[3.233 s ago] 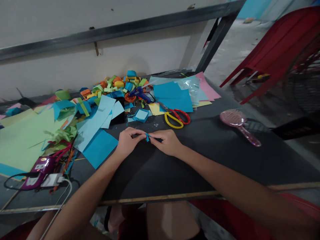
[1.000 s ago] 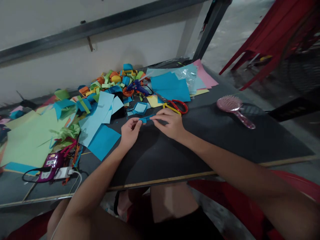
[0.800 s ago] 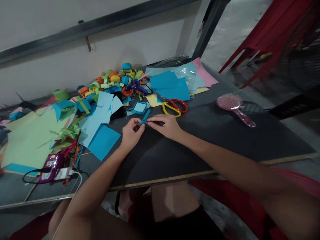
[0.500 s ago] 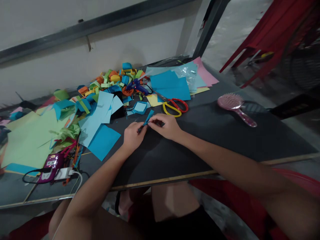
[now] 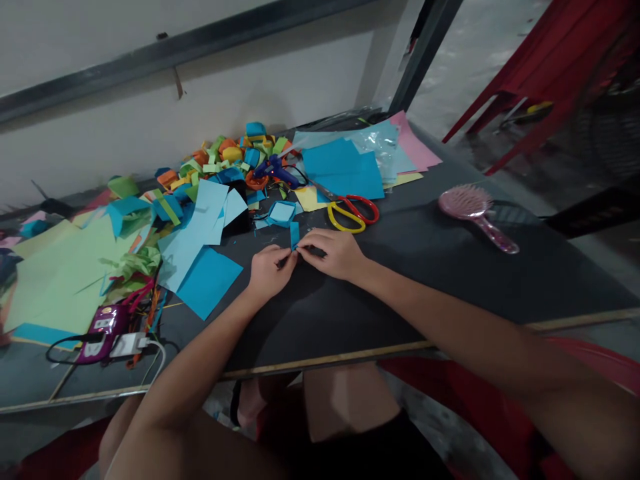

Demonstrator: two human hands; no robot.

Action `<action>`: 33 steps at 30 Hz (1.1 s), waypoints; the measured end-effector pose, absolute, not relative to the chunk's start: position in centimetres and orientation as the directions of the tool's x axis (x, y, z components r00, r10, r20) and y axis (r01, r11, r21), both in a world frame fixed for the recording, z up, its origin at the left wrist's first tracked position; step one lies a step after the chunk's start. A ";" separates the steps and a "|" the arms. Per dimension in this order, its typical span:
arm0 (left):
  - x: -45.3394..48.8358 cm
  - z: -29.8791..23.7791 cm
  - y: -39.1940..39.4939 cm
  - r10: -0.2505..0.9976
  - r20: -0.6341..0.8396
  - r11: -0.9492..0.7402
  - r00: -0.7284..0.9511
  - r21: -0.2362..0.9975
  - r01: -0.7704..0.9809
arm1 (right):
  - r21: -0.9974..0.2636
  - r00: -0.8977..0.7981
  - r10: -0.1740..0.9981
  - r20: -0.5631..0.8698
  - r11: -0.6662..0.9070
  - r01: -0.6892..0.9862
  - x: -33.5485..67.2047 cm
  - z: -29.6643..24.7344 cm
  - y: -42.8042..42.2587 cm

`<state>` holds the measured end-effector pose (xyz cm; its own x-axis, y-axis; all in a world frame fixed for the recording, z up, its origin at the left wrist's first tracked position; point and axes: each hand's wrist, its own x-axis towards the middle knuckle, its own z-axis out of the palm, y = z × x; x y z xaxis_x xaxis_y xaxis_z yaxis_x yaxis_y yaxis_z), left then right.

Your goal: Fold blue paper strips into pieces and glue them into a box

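Between my two hands is a small blue paper strip, its upper end standing up above the fingertips. My left hand pinches its lower end from the left. From the right, my right hand pinches the same end with thumb and forefinger. The lower part of the strip is hidden by the fingers. Just beyond lies a small blue paper box with a pale centre. Scissors with one yellow and one red handle rest on the table behind my right hand.
A blue glue gun lies by a heap of folded paper pieces. Blue sheets are at the back, a blue square at left. A pink hairbrush sits right. A purple power strip with cables is front left.
The blue paper strip has turned from slanting to nearly upright, showing its flat face. Both hands have stayed almost in place, still pinching it.
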<state>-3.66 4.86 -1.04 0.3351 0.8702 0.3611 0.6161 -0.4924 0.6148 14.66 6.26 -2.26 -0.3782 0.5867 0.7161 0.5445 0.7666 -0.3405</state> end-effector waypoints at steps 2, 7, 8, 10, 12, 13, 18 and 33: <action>-3.7 -1.0 4.9 0.877 0.339 -0.480 0.340 0.644 0.597 | -0.302 -0.385 0.559 0.734 0.777 0.552 14.7 -2.4 6.4; -3.9 -1.1 5.1 0.922 0.214 -0.356 0.324 0.797 0.487 | -0.260 -0.427 0.565 0.706 0.768 0.586 15.1 -2.7 6.8; -4.0 -1.1 5.2 0.929 0.178 -0.322 0.325 0.823 0.468 | -0.264 -0.434 0.567 0.700 0.770 0.580 15.1 -2.7 6.9; -4.1 -1.2 5.4 0.938 0.122 -0.266 0.325 0.854 0.446 | -0.257 -0.447 0.562 0.696 0.777 0.575 15.2 -2.6 7.0; -4.1 -1.3 5.6 0.944 0.092 -0.234 0.317 0.863 0.448 | -0.219 -0.463 0.547 0.697 0.778 0.589 15.1 -2.6 7.1; -4.1 -1.3 5.6 0.946 0.085 -0.228 0.312 0.861 0.455 | -0.195 -0.472 0.541 0.697 0.775 0.600 15.0 -2.6 7.1; -4.3 -1.7 6.0 0.951 0.050 -0.206 0.306 0.840 0.501 | -0.143 -0.503 0.559 0.659 0.750 0.646 14.5 -2.7 7.3; -4.0 -1.4 5.5 0.957 0.092 -0.170 0.275 0.947 0.272 | -0.185 -0.452 0.469 0.759 0.820 0.542 15.8 -2.9 7.1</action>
<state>-3.99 5.47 -1.45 0.2755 0.9569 0.0922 0.2718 -0.1696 0.9473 15.76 7.07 -2.91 -0.4519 0.4692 0.7588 0.5416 0.8201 -0.1845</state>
